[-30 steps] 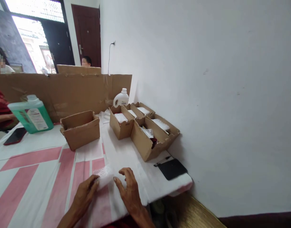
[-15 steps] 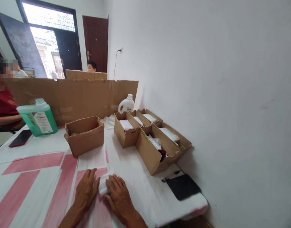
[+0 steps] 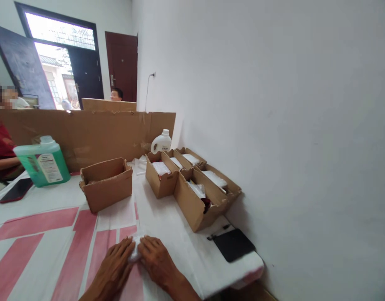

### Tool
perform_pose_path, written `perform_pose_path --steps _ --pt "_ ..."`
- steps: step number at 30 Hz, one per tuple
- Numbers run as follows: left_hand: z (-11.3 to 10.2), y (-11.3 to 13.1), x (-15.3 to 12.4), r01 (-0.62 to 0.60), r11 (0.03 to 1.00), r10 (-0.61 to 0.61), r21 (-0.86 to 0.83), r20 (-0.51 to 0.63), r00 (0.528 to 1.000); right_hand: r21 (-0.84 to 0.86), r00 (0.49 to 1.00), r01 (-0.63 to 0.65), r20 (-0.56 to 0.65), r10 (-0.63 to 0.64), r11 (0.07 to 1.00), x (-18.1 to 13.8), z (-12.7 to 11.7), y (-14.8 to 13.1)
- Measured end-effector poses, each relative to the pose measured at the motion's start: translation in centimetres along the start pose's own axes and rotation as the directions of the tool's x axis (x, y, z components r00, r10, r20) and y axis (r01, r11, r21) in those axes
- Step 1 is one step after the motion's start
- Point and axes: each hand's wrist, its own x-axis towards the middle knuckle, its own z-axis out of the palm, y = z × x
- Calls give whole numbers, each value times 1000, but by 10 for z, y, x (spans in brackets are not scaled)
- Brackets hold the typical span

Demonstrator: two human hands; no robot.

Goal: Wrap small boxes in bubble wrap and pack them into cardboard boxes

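Note:
Between my two hands lies a small packet in clear bubble wrap (image 3: 136,251), on the pink-and-white tablecloth near the front of the table. My left hand (image 3: 116,260) grips its left side, fingers bent over the edge. From the right, my right hand (image 3: 157,258) holds the other side, its fingertips on top of the wrap. Most of the packet is covered by the fingers, and what is inside the wrap cannot be made out.
Ahead stands an open cardboard box (image 3: 109,192). To its right, several joined cardboard boxes (image 3: 186,205) hold bubble-wrapped packets. A black flat pad (image 3: 233,244), green liquid jug (image 3: 50,165), white jug (image 3: 162,142) and phone (image 3: 16,191) lie around. A person in red sits left.
My left hand has come over the packet's left side, where before it only touched the edge. Both hands now cover more of it. The view has shifted slightly.

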Motion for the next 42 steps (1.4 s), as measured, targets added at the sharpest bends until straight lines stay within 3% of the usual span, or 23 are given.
perform_pose_path --steps 3,6,9,11,14,16,18,20,23,26,28,32,35,38,40,41,42 --pt "6 -9 7 -2 998 0 -58 -35 999 -156 998 63 -22 -67 986 14 -1 -1" --pt "1 -19 20 -10 993 -5 -119 -128 992 -183 998 57 -15 -61 981 25 -8 4" --pt "-30 -36 46 170 982 -183 -84 -196 963 -19 993 -51 -105 49 999 39 -37 13" --pt "-57 -52 70 310 951 -296 -6 -312 903 138 955 -119 -254 151 983 57 -70 21" --pt "-86 -82 103 444 890 -365 104 -421 830 201 866 -122 -457 203 972 108 -124 32" --pt "-90 -102 115 488 859 -389 156 -423 819 122 833 -93 -534 144 988 154 -149 38" --pt "-85 -118 116 493 849 -391 189 -403 827 12 833 -51 -551 49 999 202 -161 41" --pt "-77 -127 108 434 881 -340 188 -385 858 -102 876 9 -479 -57 995 246 -159 41" --pt "-69 -131 94 342 929 -258 143 -412 874 -246 949 186 -205 -238 951 297 -139 39" --pt "-68 -132 89 320 941 -240 113 -444 863 -252 927 373 122 -353 893 329 -108 36" --pt "-69 -133 90 300 949 -229 97 -441 868 -207 896 415 262 -359 886 343 -87 35" --pt "-69 -134 93 303 951 -249 63 -426 870 -127 878 381 362 -315 916 361 -60 39" --pt "-74 -132 93 342 939 -300 29 -414 859 -53 884 326 370 -284 944 365 -70 46" --pt "-79 -129 88 472 878 -458 -82 -437 774 9 934 255 258 -249 967 348 -98 59" --pt "-74 -131 80 596 775 -619 -210 -442 649 132 992 118 29 -123 984 323 -112 72" --pt "-69 -132 76 656 700 -706 -282 -413 576 240 994 24 -113 3 970 307 -114 79" --pt "-61 -134 72 709 611 -787 -351 -364 498 350 961 -63 -231 152 935 291 -111 86"
